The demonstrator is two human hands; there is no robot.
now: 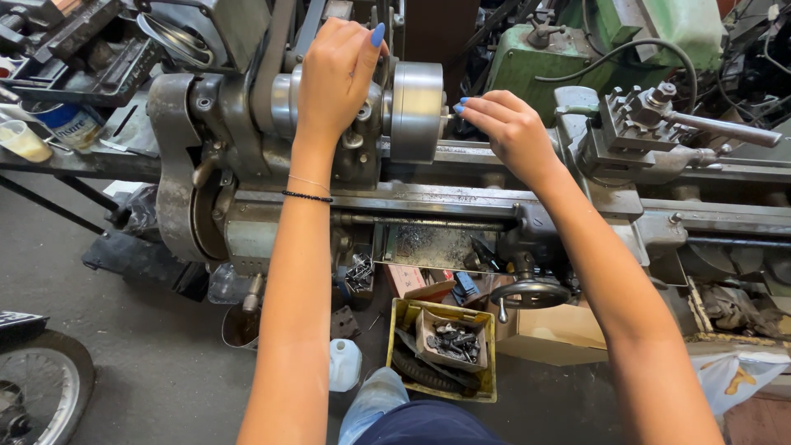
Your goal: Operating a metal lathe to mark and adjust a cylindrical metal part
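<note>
Yellow crate (402,346) below; hands (511,132) flanking chuck (416,111).

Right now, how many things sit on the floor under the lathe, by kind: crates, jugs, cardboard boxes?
Yellow crate: 1
White plastic jug: 1
Large cardboard box: 1
Total: 3
The left hand and right hand are up at the lathe chuck, touching none of these.

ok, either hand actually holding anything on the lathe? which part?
Left hand grips the back of the chuck at the spindle. Right hand has its fingertips at the chuck's front face; what they pinch, if anything, cannot be told.
</note>
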